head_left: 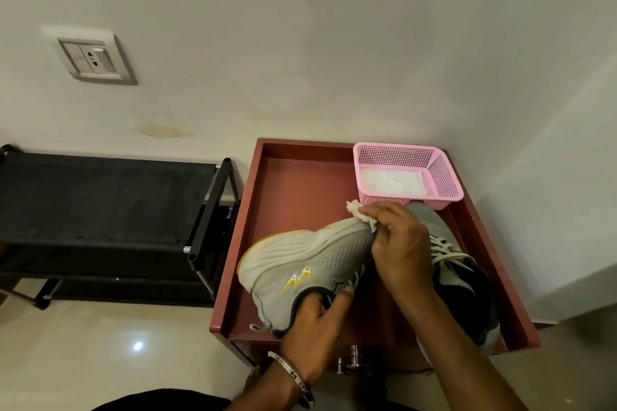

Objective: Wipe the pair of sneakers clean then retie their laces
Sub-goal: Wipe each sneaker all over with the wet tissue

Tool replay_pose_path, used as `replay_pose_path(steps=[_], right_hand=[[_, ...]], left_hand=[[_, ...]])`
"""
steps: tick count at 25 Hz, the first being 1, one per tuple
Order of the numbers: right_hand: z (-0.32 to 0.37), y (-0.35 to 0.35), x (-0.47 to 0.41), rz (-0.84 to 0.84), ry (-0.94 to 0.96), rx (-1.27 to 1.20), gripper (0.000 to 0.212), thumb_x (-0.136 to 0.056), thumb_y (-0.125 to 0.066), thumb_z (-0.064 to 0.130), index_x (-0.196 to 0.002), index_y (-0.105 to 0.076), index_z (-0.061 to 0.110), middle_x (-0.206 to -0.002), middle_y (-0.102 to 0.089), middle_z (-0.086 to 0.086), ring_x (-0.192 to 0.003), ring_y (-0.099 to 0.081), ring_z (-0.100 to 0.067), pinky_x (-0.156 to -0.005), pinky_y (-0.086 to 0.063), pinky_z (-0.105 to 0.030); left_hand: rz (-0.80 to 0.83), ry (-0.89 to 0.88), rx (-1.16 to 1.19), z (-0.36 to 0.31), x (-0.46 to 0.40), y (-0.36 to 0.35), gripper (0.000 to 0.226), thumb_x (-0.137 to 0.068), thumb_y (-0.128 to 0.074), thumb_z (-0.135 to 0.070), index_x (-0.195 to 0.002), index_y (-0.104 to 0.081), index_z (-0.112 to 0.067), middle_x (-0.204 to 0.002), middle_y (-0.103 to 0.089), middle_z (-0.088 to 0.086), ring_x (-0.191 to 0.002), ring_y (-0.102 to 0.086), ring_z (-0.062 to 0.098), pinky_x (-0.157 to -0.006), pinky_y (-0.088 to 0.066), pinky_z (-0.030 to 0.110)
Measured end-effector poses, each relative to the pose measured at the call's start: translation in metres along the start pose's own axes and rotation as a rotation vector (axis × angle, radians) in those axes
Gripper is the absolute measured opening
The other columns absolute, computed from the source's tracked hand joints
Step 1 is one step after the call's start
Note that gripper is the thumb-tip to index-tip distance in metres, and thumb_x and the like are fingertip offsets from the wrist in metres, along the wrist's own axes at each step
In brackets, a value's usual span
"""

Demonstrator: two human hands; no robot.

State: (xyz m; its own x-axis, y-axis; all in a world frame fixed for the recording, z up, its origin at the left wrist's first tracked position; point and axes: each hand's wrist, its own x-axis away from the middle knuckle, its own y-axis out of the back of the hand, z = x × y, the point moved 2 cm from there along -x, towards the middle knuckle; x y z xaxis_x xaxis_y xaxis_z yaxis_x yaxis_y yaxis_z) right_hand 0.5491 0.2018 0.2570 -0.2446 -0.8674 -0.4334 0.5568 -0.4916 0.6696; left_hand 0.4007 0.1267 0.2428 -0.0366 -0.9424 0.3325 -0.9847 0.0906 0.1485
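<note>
A grey sneaker [310,260] with a white sole and a yellow logo lies tilted on its side on the red-brown table top [293,190]. My left hand [317,320] grips its collar at the heel opening. My right hand [400,243] presses a crumpled white wipe [359,213] against the sneaker's toe end. The second grey sneaker [454,264] sits upright to the right, its white laces loose, partly hidden behind my right forearm.
A pink mesh basket [440,177] holding white wipes stands at the table's back right corner against the wall. A black shoe rack [100,210] stands to the left. The table has raised side rims. A drawer knob [350,360] shows below the front edge.
</note>
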Motion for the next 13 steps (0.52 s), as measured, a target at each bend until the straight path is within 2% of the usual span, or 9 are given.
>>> replay_pose_path(steps=[2,4,6,7,9,11,13], right_hand=[[0.013,-0.002,0.005,0.003,0.032,-0.031,0.043,-0.074,-0.057,-0.017,-0.099,-0.078,0.012,-0.101,-0.071,0.002,-0.097,-0.065,-0.017,-0.088,-0.048,-0.019],[0.038,-0.009,0.02,0.113,0.213,-0.116,0.042,-0.072,-0.055,-0.012,-0.097,-0.078,0.012,-0.1,-0.072,0.001,-0.097,-0.063,-0.012,-0.091,-0.044,-0.011],[0.052,-0.011,0.03,0.264,0.345,-0.203,0.039,-0.075,-0.052,-0.007,-0.098,-0.078,0.011,-0.099,-0.072,0.001,-0.097,-0.063,-0.011,-0.092,-0.045,-0.014],[0.049,-0.009,0.027,0.283,0.361,-0.221,0.038,-0.076,-0.05,-0.005,-0.097,-0.078,0.011,-0.099,-0.072,0.001,-0.096,-0.063,-0.012,-0.091,-0.047,-0.017],[0.028,-0.002,0.014,0.173,0.271,-0.159,0.039,-0.075,-0.049,-0.005,-0.096,-0.078,0.012,-0.101,-0.072,0.001,-0.095,-0.064,-0.014,-0.089,-0.051,-0.025],[0.0,0.006,0.001,0.041,0.086,-0.051,0.041,-0.078,-0.053,-0.014,-0.099,-0.077,0.011,-0.103,-0.072,-0.001,-0.095,-0.065,-0.016,-0.087,-0.056,-0.036],[-0.006,0.006,0.0,-0.01,-0.017,-0.015,0.041,-0.077,-0.058,-0.017,-0.101,-0.077,0.011,-0.103,-0.072,0.0,-0.095,-0.065,-0.016,-0.086,-0.057,-0.039]], left_hand=[[0.017,-0.021,-0.023,0.0,-0.001,0.0,0.022,-0.095,-0.06,-0.034,-0.079,-0.054,-0.02,-0.069,-0.052,-0.017,-0.078,-0.052,0.002,-0.068,-0.037,0.01],[0.036,-0.04,-0.032,0.002,-0.004,-0.001,0.022,-0.096,-0.058,-0.029,-0.078,-0.058,-0.017,-0.071,-0.057,-0.014,-0.076,-0.056,-0.001,-0.067,-0.04,0.008],[0.031,-0.063,-0.065,0.003,-0.004,0.0,0.026,-0.096,-0.057,-0.032,-0.074,-0.054,-0.02,-0.07,-0.056,-0.011,-0.065,-0.051,-0.005,-0.067,-0.044,0.012],[0.028,-0.07,-0.088,0.007,-0.005,0.0,0.026,-0.095,-0.057,-0.036,-0.075,-0.054,-0.021,-0.072,-0.056,-0.011,-0.066,-0.051,-0.005,-0.07,-0.045,0.016],[0.032,-0.077,-0.131,0.011,-0.005,0.0,0.021,-0.095,-0.058,-0.04,-0.081,-0.058,-0.023,-0.08,-0.06,-0.013,-0.077,-0.055,-0.003,-0.076,-0.043,0.016],[0.023,-0.091,-0.142,0.013,-0.004,-0.002,0.014,-0.093,-0.058,-0.043,-0.087,-0.058,-0.031,-0.088,-0.061,-0.015,-0.089,-0.055,0.001,-0.079,-0.04,0.01],[0.037,-0.162,-0.128,0.015,-0.005,-0.003,0.019,-0.088,-0.055,-0.053,-0.102,-0.058,-0.041,-0.106,-0.061,-0.025,-0.107,-0.053,-0.006,-0.095,-0.037,0.011]])
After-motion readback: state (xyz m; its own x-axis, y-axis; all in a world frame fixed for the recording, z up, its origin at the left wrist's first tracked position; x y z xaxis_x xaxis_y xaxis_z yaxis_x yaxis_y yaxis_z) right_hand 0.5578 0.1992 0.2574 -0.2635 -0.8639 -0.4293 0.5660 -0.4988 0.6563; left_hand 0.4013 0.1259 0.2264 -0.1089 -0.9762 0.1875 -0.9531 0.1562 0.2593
